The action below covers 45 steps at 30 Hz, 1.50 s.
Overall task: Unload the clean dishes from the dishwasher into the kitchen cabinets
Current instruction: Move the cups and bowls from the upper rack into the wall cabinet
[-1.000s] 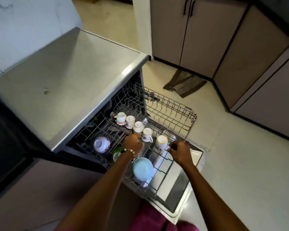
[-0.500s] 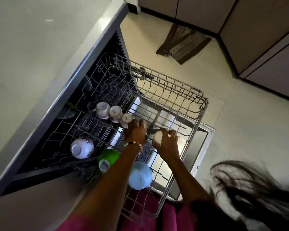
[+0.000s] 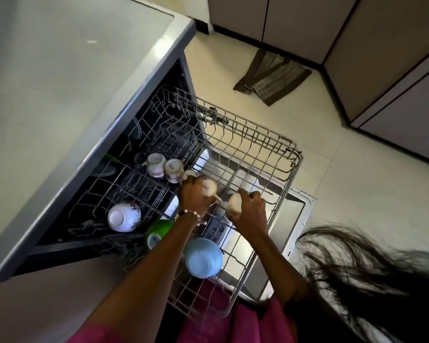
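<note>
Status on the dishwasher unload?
Left hand grips cup; right hand grips another cup. Both over rack. Nothing blocking.

Rack: a grey wire dishwasher rack (image 3: 270,154) was pulled out over the open door (image 3: 292,214).
Cups on rack: two pale cups (image 3: 156,164) (image 3: 174,169) were set upside down, touching, near the rack's back.
Bowls on rack: a white flowered bowl (image 3: 123,217), a green bowl (image 3: 156,232) and a light blue bowl (image 3: 203,258) were placed upside down.
Floor: pale tiles (image 3: 357,194) were seen, with a brown cloth (image 3: 273,76), possibly a rag, lying beside the cabinets (image 3: 295,23).
</note>
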Tool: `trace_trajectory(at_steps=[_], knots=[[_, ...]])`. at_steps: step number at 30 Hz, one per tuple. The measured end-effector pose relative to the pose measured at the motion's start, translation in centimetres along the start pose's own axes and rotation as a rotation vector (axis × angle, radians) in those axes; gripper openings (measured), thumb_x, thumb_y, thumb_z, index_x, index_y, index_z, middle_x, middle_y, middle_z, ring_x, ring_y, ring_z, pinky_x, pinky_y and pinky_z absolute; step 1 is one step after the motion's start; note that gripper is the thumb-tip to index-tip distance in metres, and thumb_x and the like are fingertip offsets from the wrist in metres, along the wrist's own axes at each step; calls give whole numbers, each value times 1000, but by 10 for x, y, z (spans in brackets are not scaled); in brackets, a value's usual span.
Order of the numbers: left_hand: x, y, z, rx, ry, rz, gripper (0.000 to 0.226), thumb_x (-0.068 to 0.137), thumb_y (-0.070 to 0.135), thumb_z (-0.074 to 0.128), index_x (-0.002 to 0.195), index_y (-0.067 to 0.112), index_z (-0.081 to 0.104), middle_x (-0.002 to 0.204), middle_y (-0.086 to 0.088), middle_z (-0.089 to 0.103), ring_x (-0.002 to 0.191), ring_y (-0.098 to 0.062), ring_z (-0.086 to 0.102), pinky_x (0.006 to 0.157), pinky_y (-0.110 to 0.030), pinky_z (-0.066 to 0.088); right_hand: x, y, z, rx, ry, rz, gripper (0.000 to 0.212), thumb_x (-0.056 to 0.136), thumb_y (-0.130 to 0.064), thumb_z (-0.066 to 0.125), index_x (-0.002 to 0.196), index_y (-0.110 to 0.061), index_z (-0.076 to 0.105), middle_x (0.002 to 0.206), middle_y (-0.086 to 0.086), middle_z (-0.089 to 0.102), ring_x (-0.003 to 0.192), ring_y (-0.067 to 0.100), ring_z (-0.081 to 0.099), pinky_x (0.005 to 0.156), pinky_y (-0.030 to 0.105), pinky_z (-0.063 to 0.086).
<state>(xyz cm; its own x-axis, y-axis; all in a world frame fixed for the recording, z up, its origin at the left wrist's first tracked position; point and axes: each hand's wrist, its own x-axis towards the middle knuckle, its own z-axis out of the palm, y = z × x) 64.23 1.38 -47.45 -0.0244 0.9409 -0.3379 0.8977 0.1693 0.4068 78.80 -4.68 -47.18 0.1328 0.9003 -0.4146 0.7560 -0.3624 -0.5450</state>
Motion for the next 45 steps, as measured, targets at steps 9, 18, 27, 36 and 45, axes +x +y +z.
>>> trace_trajectory(at_steps=[9,18,27,36,45], knots=[[-97,22,-88,-462,241,-10,79,41,54,58,106,9,69,95,-12,65,85,-17,56,75,-24,48,-75,-40,-78,93,77,-150,62,83,-35,66,138,-14,46,128,18,38,108,32,53,95,33,44],[-234,13,-211,-867,419,23,42,58,26,80,97,19,68,91,0,69,81,-15,65,75,-27,52,-187,-130,-136,221,161,-464,69,78,-33,73,139,-13,47,122,15,49,110,30,53,94,33,43],[-355,-63,-364,-1085,753,80,32,69,15,81,98,18,67,92,-3,70,79,-17,65,67,-27,52,-298,-284,-144,389,67,-892,72,74,-33,75,138,-19,47,131,7,54,114,22,55,97,37,47],[-446,-178,-527,-1046,1061,156,23,71,20,81,91,21,70,94,-4,72,87,-22,69,81,-34,57,-373,-485,-103,600,-31,-1165,66,75,-30,79,134,-29,50,122,1,60,94,15,60,82,34,56],[-506,-273,-701,-774,1280,222,26,75,25,77,98,17,68,90,1,70,77,-10,66,60,-17,52,-432,-682,-78,727,-47,-1390,62,78,-27,75,134,-25,49,117,4,59,94,18,60,75,32,58]])
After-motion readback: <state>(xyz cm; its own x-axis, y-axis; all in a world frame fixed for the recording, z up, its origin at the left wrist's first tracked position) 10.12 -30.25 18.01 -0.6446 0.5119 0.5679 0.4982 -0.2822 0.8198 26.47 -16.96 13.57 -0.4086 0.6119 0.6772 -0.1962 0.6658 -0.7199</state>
